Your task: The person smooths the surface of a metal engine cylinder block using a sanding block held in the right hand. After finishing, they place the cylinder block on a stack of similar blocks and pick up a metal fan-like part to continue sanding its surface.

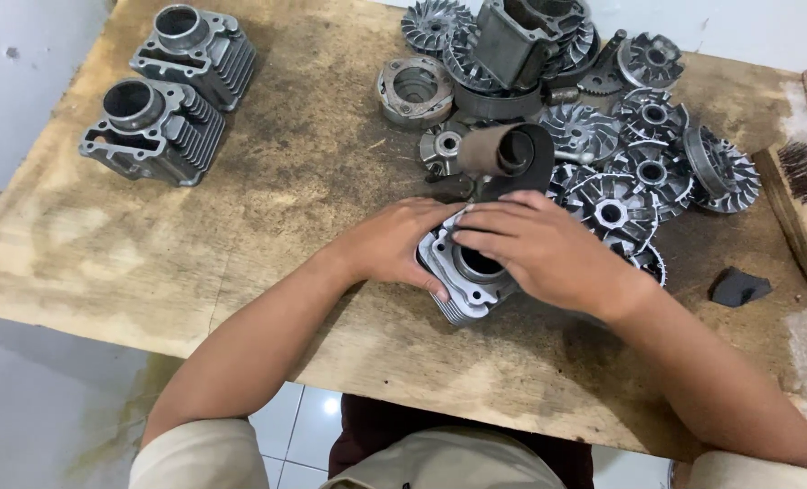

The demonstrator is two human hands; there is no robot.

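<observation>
A grey finned metal engine cylinder (pixel 465 276) stands on the wooden board near its front edge, bore facing up. My left hand (pixel 394 243) grips its left side, fingers wrapped around the top rim. My right hand (pixel 544 249) lies across its top right, fingertips at the rim of the bore. Just behind the hands a roll of brown sandpaper (pixel 499 151) rests against a dark rounded part.
Two more finned cylinders (pixel 157 129) (pixel 195 52) stand at the far left of the worn wooden board (pixel 268 208). A heap of finned metal discs and clutch parts (pixel 603 118) fills the far right. A wire brush (pixel 797 204) and a dark scrap (pixel 739 287) lie at right.
</observation>
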